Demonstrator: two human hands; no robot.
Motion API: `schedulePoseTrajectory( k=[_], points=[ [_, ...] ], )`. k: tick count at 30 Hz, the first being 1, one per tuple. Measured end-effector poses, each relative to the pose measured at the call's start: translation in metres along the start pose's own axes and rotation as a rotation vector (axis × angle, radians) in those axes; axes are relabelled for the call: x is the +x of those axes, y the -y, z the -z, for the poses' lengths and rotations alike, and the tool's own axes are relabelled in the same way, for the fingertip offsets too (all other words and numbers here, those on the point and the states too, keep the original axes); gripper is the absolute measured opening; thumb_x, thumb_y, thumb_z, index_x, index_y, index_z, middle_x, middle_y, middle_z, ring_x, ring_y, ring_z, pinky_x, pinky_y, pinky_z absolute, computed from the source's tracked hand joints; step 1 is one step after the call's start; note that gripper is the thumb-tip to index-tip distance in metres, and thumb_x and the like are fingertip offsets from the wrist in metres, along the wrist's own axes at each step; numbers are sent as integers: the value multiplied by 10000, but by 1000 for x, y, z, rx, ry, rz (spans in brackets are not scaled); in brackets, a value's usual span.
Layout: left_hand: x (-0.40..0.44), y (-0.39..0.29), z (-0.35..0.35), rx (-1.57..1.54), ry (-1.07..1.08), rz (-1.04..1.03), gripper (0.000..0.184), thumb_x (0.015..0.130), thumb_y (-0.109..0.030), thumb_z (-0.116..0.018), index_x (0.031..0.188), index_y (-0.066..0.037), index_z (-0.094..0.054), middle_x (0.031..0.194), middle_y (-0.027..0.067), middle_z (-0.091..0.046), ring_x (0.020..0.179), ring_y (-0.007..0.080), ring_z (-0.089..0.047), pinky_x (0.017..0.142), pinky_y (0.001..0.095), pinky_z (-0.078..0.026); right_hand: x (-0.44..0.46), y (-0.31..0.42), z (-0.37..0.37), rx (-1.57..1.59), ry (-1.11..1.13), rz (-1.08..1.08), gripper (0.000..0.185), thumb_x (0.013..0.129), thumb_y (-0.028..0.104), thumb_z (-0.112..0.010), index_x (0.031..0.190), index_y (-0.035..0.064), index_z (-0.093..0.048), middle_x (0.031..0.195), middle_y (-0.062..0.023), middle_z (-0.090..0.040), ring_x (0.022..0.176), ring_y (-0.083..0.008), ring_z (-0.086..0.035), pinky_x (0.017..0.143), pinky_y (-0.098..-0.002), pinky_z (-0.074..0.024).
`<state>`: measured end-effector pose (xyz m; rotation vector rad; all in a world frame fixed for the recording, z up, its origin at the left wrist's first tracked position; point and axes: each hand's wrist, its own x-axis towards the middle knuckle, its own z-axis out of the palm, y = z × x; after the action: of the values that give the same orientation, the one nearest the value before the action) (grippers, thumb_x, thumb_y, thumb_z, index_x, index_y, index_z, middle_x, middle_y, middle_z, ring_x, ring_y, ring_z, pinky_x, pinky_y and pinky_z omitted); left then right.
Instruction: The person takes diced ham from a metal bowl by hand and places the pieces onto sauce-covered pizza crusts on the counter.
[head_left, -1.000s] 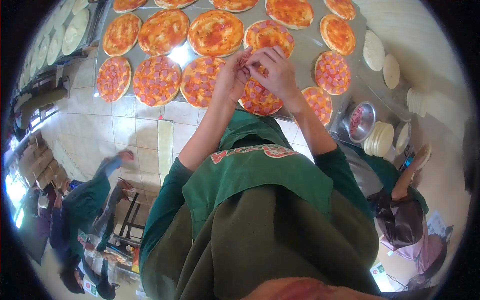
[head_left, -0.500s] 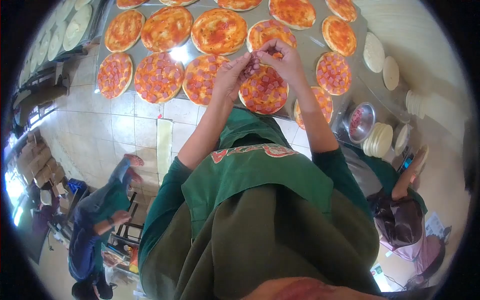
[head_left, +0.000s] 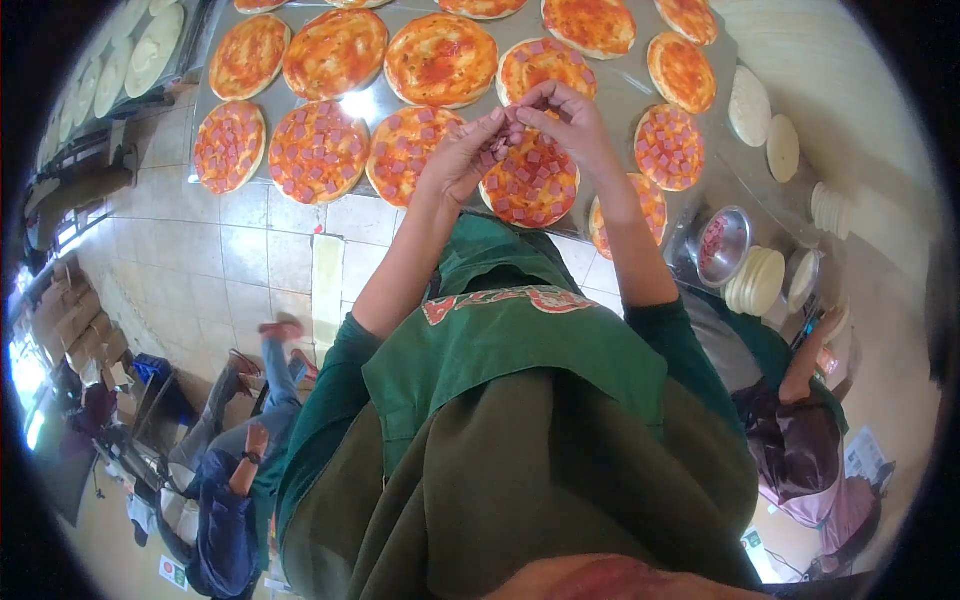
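Observation:
Both hands meet above a round pizza topped with pink meat cubes, at the table's near edge. My left hand is cupped around several small meat cubes. The fingertips of my right hand are pinched together, touching the left fingertips; what they hold is too small to make out. Just behind the hands lies another pizza with a few cubes. To the left is a cube-topped pizza, partly behind my left hand. A sauced pizza without cubes lies farther back.
A metal bowl with meat cubes stands at the right, beside stacked pale dough rounds. More pizzas, such as one at right, cover the metal table. A co-worker is at lower right; other people are at lower left.
My hands have shifted slightly back over the pizzas, and the right fingers have closed in against the left fingertips. At lower left, people have changed position.

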<state>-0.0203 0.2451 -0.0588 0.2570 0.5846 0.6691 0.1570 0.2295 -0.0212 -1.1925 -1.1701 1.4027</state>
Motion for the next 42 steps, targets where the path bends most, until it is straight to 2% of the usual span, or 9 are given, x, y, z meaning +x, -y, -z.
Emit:
schedulePoseTrajectory(
  k=[5, 11, 18, 24, 29, 33, 36, 41, 42],
  points=[
    [3, 0, 2, 22, -25, 8, 259, 873, -205, -620, 1009, 16, -630, 863, 77, -658, 792, 117, -624, 639, 177, -488, -1, 0, -1, 7, 2, -42, 177, 860, 89, -607, 1030, 43, -624, 892, -25, -648, 835, -94, -608, 751, -232, -477],
    [5, -1, 5, 52, -49, -8, 248, 871, -186, -619, 1003, 24, -636, 850, 76, -664, 763, 123, -630, 649, 190, -491, -2, -2, 2, -216, 16, 73, 145, 844, 82, -627, 979, 54, -675, 937, -12, -666, 815, -80, -609, 725, -210, -463],
    [-2, 1, -2, 201, -152, -112, 249, 880, -188, -615, 1011, 22, -643, 850, 77, -665, 748, 110, -614, 607, 194, -443, 0, -6, 0, -167, -31, 63, 147, 830, 75, -644, 971, 61, -685, 891, -22, -672, 783, -80, -605, 732, -214, -467],
    [-3, -2, -7, 124, -160, -116, 234, 874, -179, -623, 1002, 15, -650, 830, 75, -666, 738, 116, -617, 616, 192, -446, 1, -6, -1, -107, -46, 68, 147, 821, 59, -655, 965, 52, -684, 888, -26, -672, 792, -95, -614, 745, -219, -482],
    [-6, -3, -19, 330, -199, -236, 232, 876, -189, -620, 977, 17, -659, 837, 68, -672, 741, 104, -623, 605, 187, -451, -3, 0, -3, -55, -74, 67, 154, 818, 65, -660, 970, 58, -685, 877, -23, -671, 820, -97, -626, 747, -212, -485],
    [-13, -8, -33, 611, -247, -330, 235, 876, -204, -618, 955, 12, -667, 824, 61, -677, 731, 88, -625, 591, 186, -455, -6, -7, -1, -164, -109, 91, 165, 810, 60, -665, 970, 82, -692, 881, 3, -668, 755, -72, -591, 651, -193, -454],
    [-12, -4, -33, 661, -276, -332, 233, 878, -207, -611, 945, 8, -670, 796, 53, -676, 719, 88, -627, 585, 190, -457, -6, -10, 1, -285, -81, 179, 164, 809, 58, -661, 964, 97, -697, 869, 26, -653, 706, -58, -551, 585, -191, -416],
    [-10, 5, -22, 549, -243, -297, 231, 887, -205, -597, 945, 5, -672, 792, 49, -675, 699, 91, -620, 607, 187, -461, -10, -2, 1, -442, -80, 283, 133, 796, 59, -663, 925, 76, -689, 866, 18, -621, 730, -51, -548, 569, -189, -412],
    [-10, 6, -21, 512, -244, -276, 230, 887, -204, -595, 947, 4, -672, 797, 50, -676, 698, 92, -619, 615, 187, -463, -10, 1, 0, -326, -128, 178, 140, 807, 59, -652, 942, 74, -685, 889, 8, -623, 756, -63, -555, 590, -193, -422]
  ],
)
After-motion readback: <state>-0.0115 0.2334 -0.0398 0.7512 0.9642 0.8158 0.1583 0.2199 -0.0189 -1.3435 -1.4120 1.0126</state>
